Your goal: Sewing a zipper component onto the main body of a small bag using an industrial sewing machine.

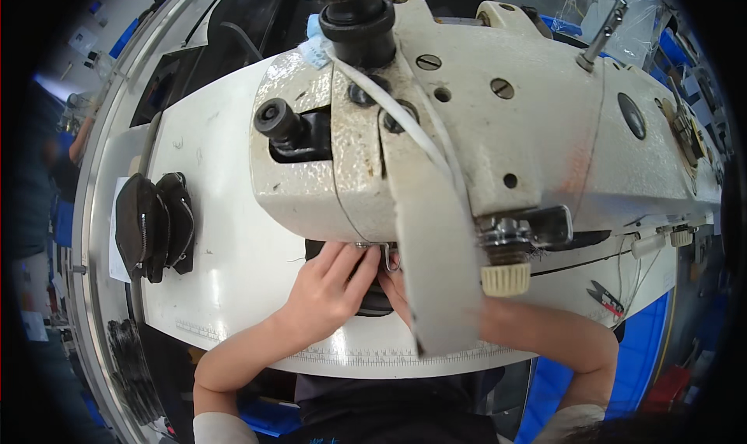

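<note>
Beneath the head of a cream-coloured sewing machine, both hands work at a dark fabric piece. My left hand presses its bunched fingers onto the piece, fingertips close to the needle area. From the other side, my right hand meets it with its fingers at the piece's edge. A pale hanging flap covers most of the right hand and wrist. The machine head hides the needle and the piece's far part.
Dark zippered pouches lie at the left of the white table. Small thread snips rest at the right, near a cream knob. A ruler strip runs along the front edge. Blue bins stand below right.
</note>
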The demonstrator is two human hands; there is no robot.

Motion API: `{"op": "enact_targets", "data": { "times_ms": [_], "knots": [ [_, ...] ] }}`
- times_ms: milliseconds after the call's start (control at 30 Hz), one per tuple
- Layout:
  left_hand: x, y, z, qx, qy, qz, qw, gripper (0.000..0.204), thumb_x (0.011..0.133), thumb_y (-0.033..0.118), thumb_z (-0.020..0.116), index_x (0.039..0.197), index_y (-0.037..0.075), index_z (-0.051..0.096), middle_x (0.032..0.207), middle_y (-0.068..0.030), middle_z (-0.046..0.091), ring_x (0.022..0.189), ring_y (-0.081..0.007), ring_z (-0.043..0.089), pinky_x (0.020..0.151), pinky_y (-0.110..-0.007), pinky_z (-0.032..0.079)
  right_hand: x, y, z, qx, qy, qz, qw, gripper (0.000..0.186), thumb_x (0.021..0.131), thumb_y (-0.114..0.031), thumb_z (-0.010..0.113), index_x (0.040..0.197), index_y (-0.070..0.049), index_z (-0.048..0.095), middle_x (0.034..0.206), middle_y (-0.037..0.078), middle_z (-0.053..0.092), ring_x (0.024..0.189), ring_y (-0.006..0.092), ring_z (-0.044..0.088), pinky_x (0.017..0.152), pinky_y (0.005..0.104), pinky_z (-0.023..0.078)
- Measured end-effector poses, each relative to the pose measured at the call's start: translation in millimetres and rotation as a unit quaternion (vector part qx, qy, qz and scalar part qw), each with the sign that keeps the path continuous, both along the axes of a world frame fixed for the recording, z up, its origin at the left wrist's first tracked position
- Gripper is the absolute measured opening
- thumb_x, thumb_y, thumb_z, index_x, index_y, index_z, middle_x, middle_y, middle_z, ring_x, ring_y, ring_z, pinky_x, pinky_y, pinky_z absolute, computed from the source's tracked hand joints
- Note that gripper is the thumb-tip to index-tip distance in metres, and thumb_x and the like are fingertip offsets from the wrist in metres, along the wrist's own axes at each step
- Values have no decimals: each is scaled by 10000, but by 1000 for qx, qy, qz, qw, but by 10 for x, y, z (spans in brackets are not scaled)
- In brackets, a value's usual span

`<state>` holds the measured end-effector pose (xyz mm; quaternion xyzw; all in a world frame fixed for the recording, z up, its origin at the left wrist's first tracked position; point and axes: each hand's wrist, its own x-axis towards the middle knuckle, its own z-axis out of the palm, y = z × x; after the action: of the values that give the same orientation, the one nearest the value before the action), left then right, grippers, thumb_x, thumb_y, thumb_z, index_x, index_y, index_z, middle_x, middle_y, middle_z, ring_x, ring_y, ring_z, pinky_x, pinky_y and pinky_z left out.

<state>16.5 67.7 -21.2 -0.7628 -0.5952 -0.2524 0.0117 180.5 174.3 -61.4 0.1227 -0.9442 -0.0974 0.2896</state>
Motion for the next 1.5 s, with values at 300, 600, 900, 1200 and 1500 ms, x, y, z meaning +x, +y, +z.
{"op": "enact_targets", "data": {
  "times_ms": [300, 600, 900, 1200, 1500],
  "knots": [
    [81, -152, -56, -87, 116, -29, 989, 362, 565, 35, 600, 916, -52, 608, 1040, -171, 556, 900, -295, 526, 714, -334, 506, 119, -177, 53, -100, -53, 15, 993, 202, 635, -139, 575, 759, 10, 631, 743, 60, 604, 658, 150, 524, 538, 231, 385],
    [28, -145, 100, -224, 70, -32, 971, 566, 679, -23, 586, 1232, -2, 465, 1100, -172, 579, 819, -299, 577, 713, -362, 456, 187, -207, 97, -34, -23, 4, 999, 146, 621, -147, 570, 653, -5, 580, 702, 71, 575, 598, 145, 481, 474, 239, 289],
    [-33, -317, -291, -174, -71, -61, 980, 673, 669, 1, 633, 1294, -34, 384, 1109, -166, 566, 773, -273, 578, 715, -381, 459, 205, -185, 101, -66, -34, 45, 996, 119, 596, -147, 568, 588, -37, 526, 632, 43, 499, 554, 133, 424, 461, 248, 246],
    [-10, 22, -239, -72, 36, -28, 996, 366, 556, 10, 575, 919, -17, 612, 837, -156, 567, 739, -292, 567, 623, -390, 467, 171, -65, 199, -33, -24, -43, 998, 137, 598, -144, 568, 634, -16, 533, 730, 94, 562, 627, 179, 525, 536, 263, 406],
    [-101, 253, -242, -9, 15, -17, 1000, 232, 583, 14, 603, 813, 2, 626, 750, -137, 575, 713, -311, 584, 588, -426, 469, 148, 48, -85, -92, -76, -46, 992, 97, 557, -159, 585, 621, -86, 575, 743, 83, 558, 694, 224, 547, 578, 327, 454]
  ]
}}
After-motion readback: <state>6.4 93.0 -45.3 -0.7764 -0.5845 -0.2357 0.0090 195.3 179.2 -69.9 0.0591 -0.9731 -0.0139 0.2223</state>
